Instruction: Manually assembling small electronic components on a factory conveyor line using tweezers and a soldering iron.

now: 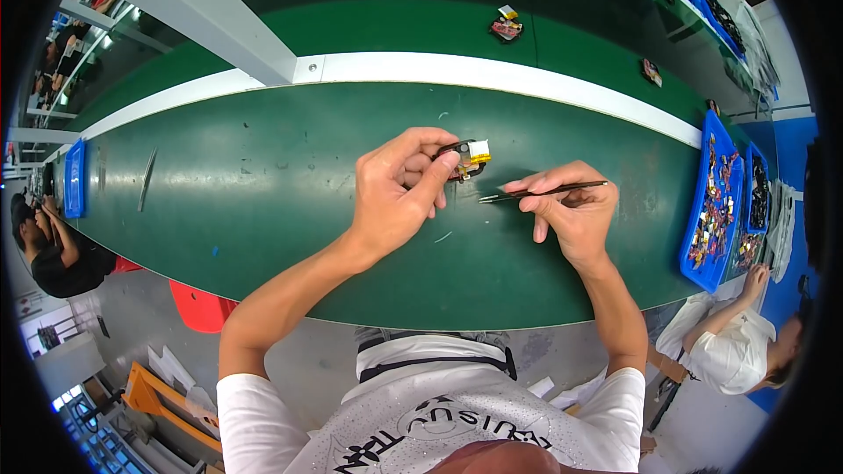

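Over the green table, my left hand (pixel 399 184) pinches a small black electronic housing (pixel 464 173) between thumb and fingers. A silver battery cell with a yellow strip (pixel 479 151) sticks out at the housing's far right side. Fine wires show inside it, too small to make out. To its right, my right hand (pixel 571 211) is closed round dark tweezers (pixel 562 190). Their pale tips point left toward the housing, a short gap away from it.
At the right edge stands a blue tray (pixel 688 265) of small wired parts, with a smaller blue bin (pixel 757 184) beside it. A grey post (pixel 202 13) and white rail (pixel 492 68) run beyond my hands. Another blue tray (pixel 75 180) and a thin metal strip (pixel 147 179) lie left.
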The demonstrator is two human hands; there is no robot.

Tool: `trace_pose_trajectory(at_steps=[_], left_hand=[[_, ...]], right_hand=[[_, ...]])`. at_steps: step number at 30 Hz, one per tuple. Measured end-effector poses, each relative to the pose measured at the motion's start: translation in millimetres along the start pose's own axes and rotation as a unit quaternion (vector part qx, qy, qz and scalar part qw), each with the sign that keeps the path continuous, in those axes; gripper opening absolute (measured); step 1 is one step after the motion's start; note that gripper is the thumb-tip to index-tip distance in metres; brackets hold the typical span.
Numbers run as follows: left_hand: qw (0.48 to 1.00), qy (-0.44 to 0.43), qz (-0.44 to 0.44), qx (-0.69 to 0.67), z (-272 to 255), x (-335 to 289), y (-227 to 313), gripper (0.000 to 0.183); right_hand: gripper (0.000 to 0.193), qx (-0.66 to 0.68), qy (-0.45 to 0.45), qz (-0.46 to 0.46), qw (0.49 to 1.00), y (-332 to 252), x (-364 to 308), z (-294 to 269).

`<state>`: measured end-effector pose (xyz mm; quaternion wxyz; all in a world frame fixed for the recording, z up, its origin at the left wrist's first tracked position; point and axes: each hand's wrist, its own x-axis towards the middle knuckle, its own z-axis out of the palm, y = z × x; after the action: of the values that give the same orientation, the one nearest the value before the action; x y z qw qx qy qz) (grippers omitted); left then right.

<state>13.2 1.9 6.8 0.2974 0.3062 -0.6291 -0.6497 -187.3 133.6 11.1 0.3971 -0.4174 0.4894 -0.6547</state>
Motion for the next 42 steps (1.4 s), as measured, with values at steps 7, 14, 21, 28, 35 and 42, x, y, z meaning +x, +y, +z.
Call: trace_pose_trajectory(at_steps=[7, 14, 21, 28, 35, 42], left_hand=[[1.000, -0.005, -0.008, -0.009, 0, 0, 1, 0.021], [0.994, -0.036, -0.059, -0.085, -1, 1, 1, 0.021], [0.993, -0.055, -0.069, -0.081, 3, -1, 2, 0.021], [0.998, -0.057, -0.036, -0.017, 5, -5, 0, 0.022], [0.998, -0.048, 0.015, 0.029, 7, -7, -1, 0.021], [0.996, -0.024, 0.049, 0.067, 11, -9, -2, 0.021]], right_hand=[[0.013, -0.029, 0.020, 0.004, 0.999, -6, -1, 3], [0.015, -0.067, 0.052, 0.062, 0.994, -12, 0, 7], [0.015, -0.122, 0.093, 0.030, 0.988, -4, -4, 10], [0.015, -0.195, 0.107, -0.024, 0.975, -1, -5, 19], [0.016, -0.249, 0.090, -0.057, 0.963, 6, -6, 17], [0.016, -0.280, 0.096, -0.087, 0.951, 6, -5, 20]])
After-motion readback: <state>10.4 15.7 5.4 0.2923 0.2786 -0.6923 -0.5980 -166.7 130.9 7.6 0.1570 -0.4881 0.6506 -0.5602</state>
